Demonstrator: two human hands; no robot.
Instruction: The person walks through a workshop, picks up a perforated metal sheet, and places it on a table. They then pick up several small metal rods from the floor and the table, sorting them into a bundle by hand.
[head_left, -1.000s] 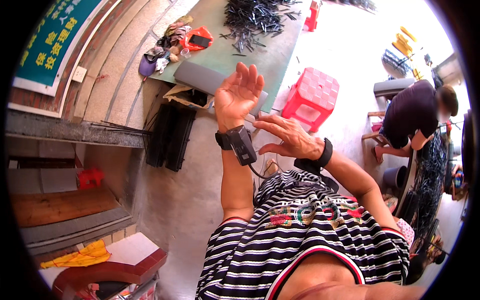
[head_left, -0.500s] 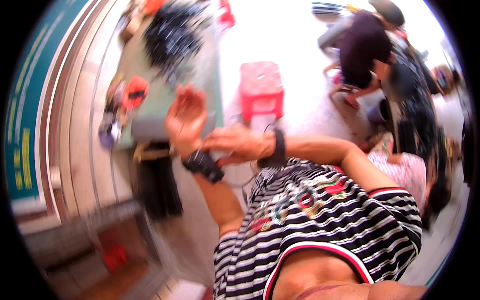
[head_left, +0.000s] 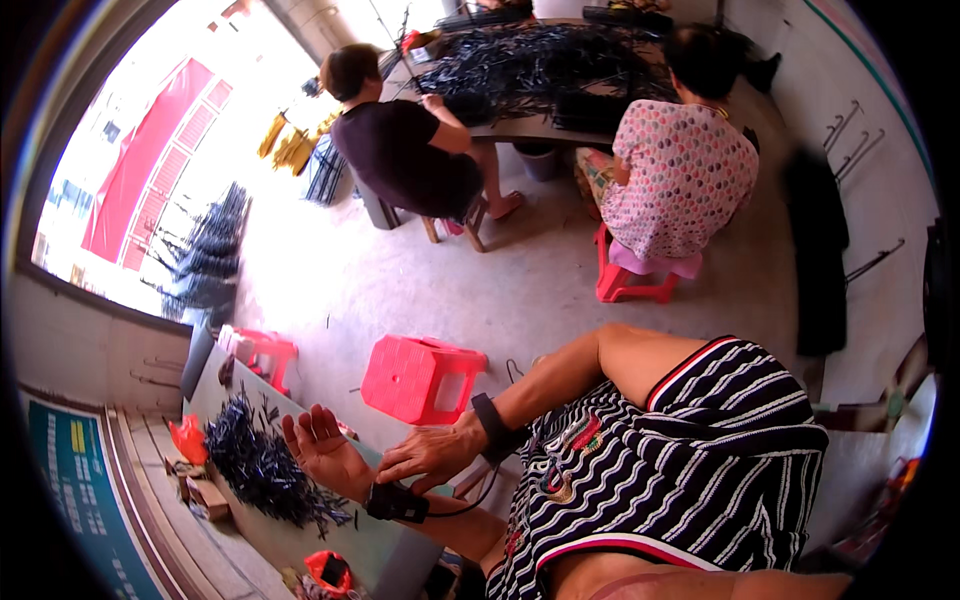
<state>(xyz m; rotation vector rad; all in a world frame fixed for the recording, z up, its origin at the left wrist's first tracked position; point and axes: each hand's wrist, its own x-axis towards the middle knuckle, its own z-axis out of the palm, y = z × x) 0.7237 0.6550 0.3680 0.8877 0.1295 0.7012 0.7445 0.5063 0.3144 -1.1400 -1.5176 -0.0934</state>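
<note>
My left hand (head_left: 325, 455) is palm up with its fingers spread and nothing in it. Around my left wrist sits a black box-shaped wrist device (head_left: 396, 502) on a strap, with a thin black cable (head_left: 478, 497) running off it. My right hand (head_left: 432, 455) reaches across, its fingertips closed on the upper edge of that device and against the wrist; exactly what the fingers pinch is partly hidden. A black band (head_left: 490, 420) circles my right wrist. Below my left hand, a heap of black strips (head_left: 255, 455) lies on a greenish table (head_left: 375, 560).
A red plastic stool (head_left: 400, 380) stands ahead. Farther off, a person in dark clothes (head_left: 400, 155) and a person in a patterned top (head_left: 680, 185) sit at a long table (head_left: 505, 130) covered with black strips. Black bundles (head_left: 205, 260) stand by the doorway. An orange bag (head_left: 188, 438) lies left.
My view has swung right and lifted, bringing the seated people and far table fully into sight. My right hand stays at the left wrist device throughout.
</note>
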